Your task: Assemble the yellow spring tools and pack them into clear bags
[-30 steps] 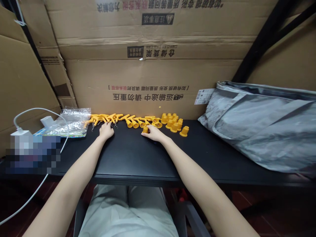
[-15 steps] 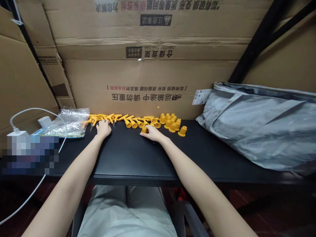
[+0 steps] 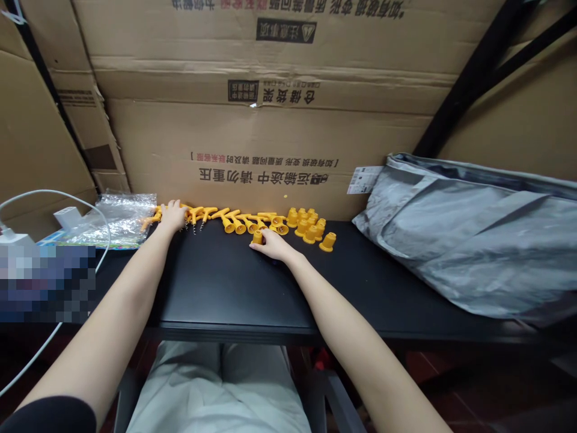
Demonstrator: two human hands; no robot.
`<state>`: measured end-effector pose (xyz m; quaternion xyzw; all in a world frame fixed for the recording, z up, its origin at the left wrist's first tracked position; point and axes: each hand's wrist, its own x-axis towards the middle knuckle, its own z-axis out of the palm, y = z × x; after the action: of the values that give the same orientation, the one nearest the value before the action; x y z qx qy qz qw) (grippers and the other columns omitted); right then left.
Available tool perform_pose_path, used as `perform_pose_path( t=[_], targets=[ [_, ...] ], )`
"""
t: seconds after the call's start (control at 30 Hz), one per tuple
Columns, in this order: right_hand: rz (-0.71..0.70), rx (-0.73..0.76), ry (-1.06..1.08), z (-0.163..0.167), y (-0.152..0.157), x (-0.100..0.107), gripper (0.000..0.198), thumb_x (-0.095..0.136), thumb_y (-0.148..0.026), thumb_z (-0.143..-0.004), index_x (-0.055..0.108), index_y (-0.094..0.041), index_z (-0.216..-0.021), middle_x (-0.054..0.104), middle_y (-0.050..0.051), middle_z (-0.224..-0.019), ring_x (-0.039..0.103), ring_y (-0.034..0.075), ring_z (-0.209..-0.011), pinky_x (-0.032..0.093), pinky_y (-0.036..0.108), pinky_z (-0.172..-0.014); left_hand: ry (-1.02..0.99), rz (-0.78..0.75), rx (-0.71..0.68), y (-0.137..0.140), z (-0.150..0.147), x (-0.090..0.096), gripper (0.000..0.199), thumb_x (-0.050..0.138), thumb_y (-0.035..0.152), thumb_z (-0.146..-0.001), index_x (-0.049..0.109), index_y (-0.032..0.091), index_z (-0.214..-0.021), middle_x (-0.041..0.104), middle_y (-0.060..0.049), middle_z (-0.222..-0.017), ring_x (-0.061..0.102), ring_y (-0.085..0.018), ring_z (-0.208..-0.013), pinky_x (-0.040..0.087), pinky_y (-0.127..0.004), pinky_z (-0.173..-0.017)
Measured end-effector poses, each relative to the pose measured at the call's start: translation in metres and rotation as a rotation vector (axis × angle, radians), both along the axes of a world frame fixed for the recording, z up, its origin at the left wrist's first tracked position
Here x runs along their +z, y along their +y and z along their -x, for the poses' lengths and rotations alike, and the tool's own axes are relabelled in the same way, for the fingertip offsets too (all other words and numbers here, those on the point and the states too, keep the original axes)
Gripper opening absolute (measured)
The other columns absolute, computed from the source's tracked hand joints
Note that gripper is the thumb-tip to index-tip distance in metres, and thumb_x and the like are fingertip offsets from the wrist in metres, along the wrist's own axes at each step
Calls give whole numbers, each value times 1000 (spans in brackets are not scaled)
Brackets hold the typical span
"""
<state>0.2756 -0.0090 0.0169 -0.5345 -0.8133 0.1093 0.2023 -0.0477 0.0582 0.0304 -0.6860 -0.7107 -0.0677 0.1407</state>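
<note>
Tabletop (image 3: pixel 225 288); cap (image 3: pixel 257 237) in right hand (image 3: pixel 273 245)

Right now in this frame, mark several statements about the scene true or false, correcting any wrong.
1. The right hand holds a yellow cap. True.
2. The grey bag lies at the left end of the table. False: it lies at the right end.
3. Metal spirals show at yellow handles beside the left hand. True.
4. The left hand is on the grey bag. False: it is over the yellow handles; whether it grips one is hidden.
5. More yellow caps stand to the right of the right hand. True.
</note>
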Motion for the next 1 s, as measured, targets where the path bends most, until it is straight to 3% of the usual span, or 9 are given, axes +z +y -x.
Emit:
perform_pose_path(
  t=[0.27, 0.67, 0.87, 1.0],
  targets=[
    [-9, 6, -4, 0, 0, 0, 20, 66, -32, -79, 54, -16, -77, 57, 4, -81, 54, 16, -73, 41, 27, -67, 55, 154, 30, 12, 0, 16, 39, 41, 19, -83, 58, 25, -117, 54, -15, -127, 41, -32, -124, 20, -63, -103],
    [-9, 13, -18, -1, 0, 0, 20, 65, -34, -80, 55, -16, -79, 58, 5, -83, 55, 17, -75, 41, 28, -69, 36, 102, 53, 14, -4, 16, 43, 55, 26, -78, 58, 28, -121, 48, -17, -127, 42, -36, -121, 24, -56, -102],
    [-6, 4, -23, 0, 1, 0, 20, 65, -34, -80, 55, -16, -79, 59, 6, -85, 56, 18, -78, 41, 28, -71, 146, 32, 19, 3, -10, 13, 38, 40, 16, -83, 57, 16, -118, 52, -21, -120, 48, -32, -116, 29, -47, -98],
    [-7, 7, -14, -1, 1, -1, 21, 66, -33, -79, 54, -16, -78, 59, 6, -85, 55, 18, -77, 41, 28, -70, 192, -38, 3, -8, -12, 22, 40, 30, 12, -85, 56, 14, -116, 59, -19, -109, 53, -31, -110, 26, -46, -100]
  ],
)
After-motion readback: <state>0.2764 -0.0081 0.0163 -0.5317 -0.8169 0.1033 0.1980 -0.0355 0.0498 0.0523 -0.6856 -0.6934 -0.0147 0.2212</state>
